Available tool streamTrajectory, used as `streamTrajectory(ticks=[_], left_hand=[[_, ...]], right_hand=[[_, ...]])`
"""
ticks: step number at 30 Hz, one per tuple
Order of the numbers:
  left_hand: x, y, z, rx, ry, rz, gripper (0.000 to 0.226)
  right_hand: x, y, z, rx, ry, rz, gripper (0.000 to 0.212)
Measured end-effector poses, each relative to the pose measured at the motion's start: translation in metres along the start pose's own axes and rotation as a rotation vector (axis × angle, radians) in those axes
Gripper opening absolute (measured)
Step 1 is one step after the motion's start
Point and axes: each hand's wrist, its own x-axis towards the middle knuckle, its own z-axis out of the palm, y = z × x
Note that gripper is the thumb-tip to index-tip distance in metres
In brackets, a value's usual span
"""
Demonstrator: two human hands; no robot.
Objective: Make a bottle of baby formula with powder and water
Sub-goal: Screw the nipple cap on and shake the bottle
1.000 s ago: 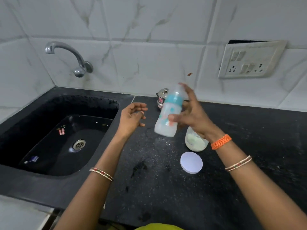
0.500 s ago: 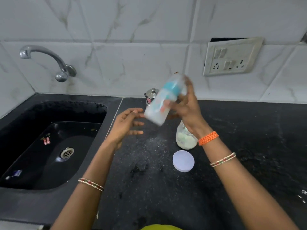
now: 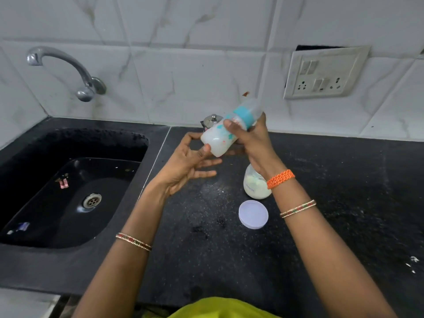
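My right hand grips a baby bottle around its teal collar, above the black counter. The bottle is tilted, base down-left, cap up-right, and holds white milky liquid. My left hand is open, palm up, with its fingers touching the bottle's base. Under my right wrist stands an open jar of pale formula powder, partly hidden by the wrist. Its white round lid lies flat on the counter just in front of the jar.
A black sink with a drain and small scraps lies to the left, under a chrome tap. A small steel lidded pot stands at the wall behind the bottle. A switch and socket plate is on the tiled wall.
The bottle has tipped further over, base swinging down-left, and my left hand has come up to touch its base. The camera view has shifted slightly.
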Motion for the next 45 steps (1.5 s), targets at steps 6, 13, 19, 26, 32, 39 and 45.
streamTrajectory(ticks=[6,13,19,26,32,39,45], left_hand=[[-0.001,0.014,-0.029,0.279,0.378,0.136,0.019],[0.006,-0.010,-0.039,0.297,0.420,0.025,0.019],[0.013,-0.014,-0.031,0.333,0.332,-0.012,0.021],[0.011,-0.009,-0.031,0.343,0.297,-0.021,0.019],[0.013,-0.004,-0.015,0.327,0.195,-0.065,0.021],[0.007,-0.003,0.002,0.037,-0.118,-0.194,0.052],[0.004,-0.010,0.009,0.104,-0.028,-0.059,0.034]], right_hand=[[0.009,-0.001,-0.016,0.560,0.176,0.110,0.056],[0.006,-0.004,-0.027,0.471,0.000,0.015,0.067],[0.006,-0.006,-0.023,0.126,-0.184,0.063,0.065],[0.010,-0.019,-0.027,-0.045,0.002,-0.071,0.063],[0.001,-0.012,-0.020,-0.189,-0.082,-0.127,0.067],[-0.011,0.007,-0.011,-0.134,-0.135,-0.135,0.087],[-0.006,0.008,-0.006,-0.305,-0.139,-0.237,0.086]])
